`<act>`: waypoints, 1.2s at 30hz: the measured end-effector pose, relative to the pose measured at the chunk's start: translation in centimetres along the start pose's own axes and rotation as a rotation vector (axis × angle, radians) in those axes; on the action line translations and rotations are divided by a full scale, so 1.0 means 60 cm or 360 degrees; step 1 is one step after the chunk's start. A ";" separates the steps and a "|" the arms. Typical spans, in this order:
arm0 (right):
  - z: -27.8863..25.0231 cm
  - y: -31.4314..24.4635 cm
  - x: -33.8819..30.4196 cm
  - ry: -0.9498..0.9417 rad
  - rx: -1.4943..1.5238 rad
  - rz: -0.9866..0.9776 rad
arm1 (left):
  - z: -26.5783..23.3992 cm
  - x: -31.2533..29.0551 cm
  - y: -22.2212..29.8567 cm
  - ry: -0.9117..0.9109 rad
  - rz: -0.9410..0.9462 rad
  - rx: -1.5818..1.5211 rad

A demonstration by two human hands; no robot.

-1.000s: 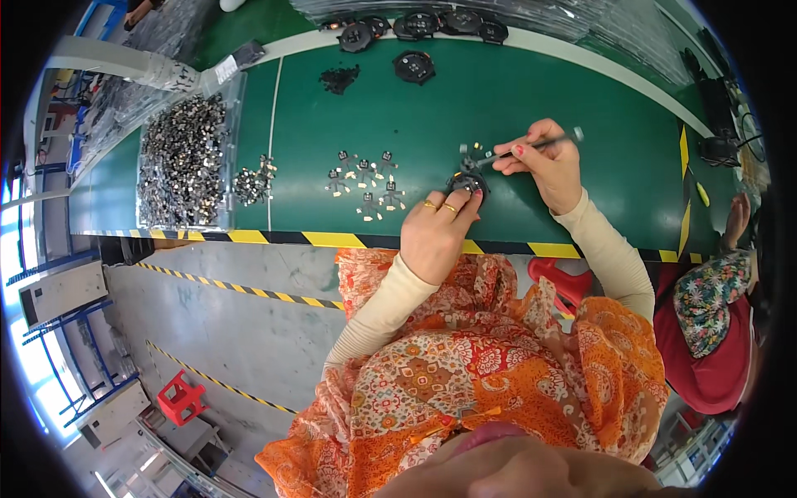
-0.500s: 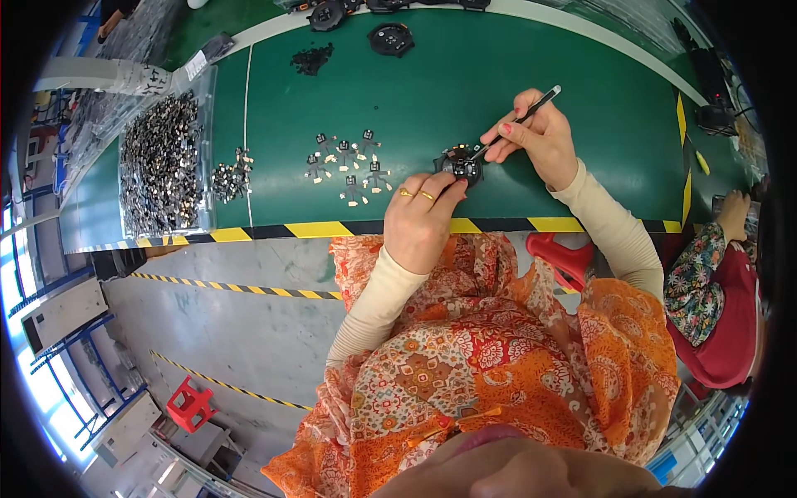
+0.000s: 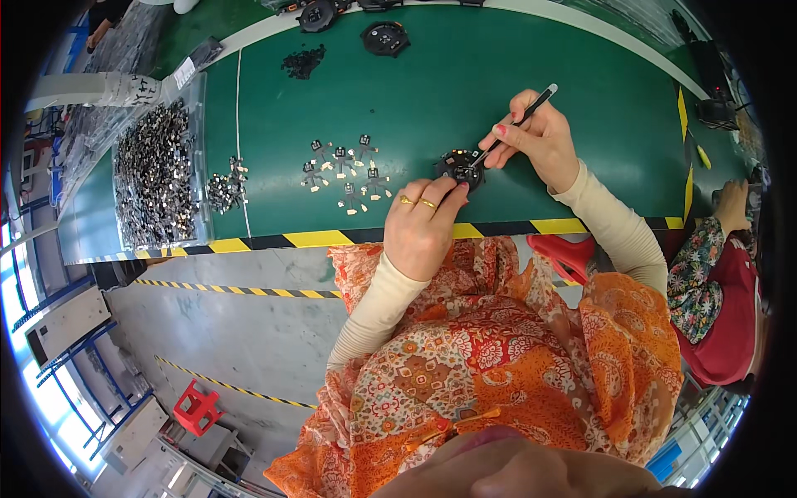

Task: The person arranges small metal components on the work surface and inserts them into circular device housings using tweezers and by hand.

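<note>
Slim tool (image 3: pixel 532 108) aslant, tip lower-left, pinched in right hand (image 3: pixel 543 143), left hand (image 3: pixel 422 226) clamped on round casing (image 3: pixel 453 162)

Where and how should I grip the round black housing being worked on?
I'd pinch the round black housing by its outer rim, from the near left, where the left hand sits. It rests on the green table, component side up, and the thin black tool in the right hand slants in from the far right, so keep the top free.

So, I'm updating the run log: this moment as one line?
left hand: touching case; right hand: holding tool, tip at case; table: loose parts left of case; tray: heaped pieces
</note>
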State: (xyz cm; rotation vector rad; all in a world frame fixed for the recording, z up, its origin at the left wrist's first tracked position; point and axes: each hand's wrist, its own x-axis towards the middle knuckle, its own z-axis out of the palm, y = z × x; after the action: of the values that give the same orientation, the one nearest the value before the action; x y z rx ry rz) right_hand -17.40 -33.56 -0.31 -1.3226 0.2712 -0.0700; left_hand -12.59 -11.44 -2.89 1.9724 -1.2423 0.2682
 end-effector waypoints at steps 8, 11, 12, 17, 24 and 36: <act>0.003 -0.001 0.000 0.0020 -0.0015 0.0020 | -0.002 0.000 0.002 0.0037 0.0051 0.0127; 0.003 0.001 -0.001 0.0030 -0.0034 0.0011 | -0.006 0.001 0.004 0.0010 0.0095 0.0220; 0.003 0.001 -0.002 0.0030 -0.0032 0.0006 | -0.008 0.002 0.005 -0.0004 0.0106 0.0266; 0.009 0.000 -0.007 0.0048 -0.0053 0.0003 | -0.018 0.005 0.006 -0.0074 0.0133 0.0332; 0.014 -0.014 -0.036 0.0021 -0.1208 -0.0930 | -0.021 0.005 0.001 -0.0173 0.0150 0.0322; -0.136 -0.033 -0.009 0.0533 -0.2682 -0.0955 | -0.012 0.000 -0.006 -0.0068 0.0152 0.0231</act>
State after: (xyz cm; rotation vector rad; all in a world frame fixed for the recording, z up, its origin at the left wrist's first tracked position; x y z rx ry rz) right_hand -19.65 -41.68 -0.09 -3.0505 0.1710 -0.6897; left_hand -12.11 -10.87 -2.58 2.0535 -1.3810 0.3752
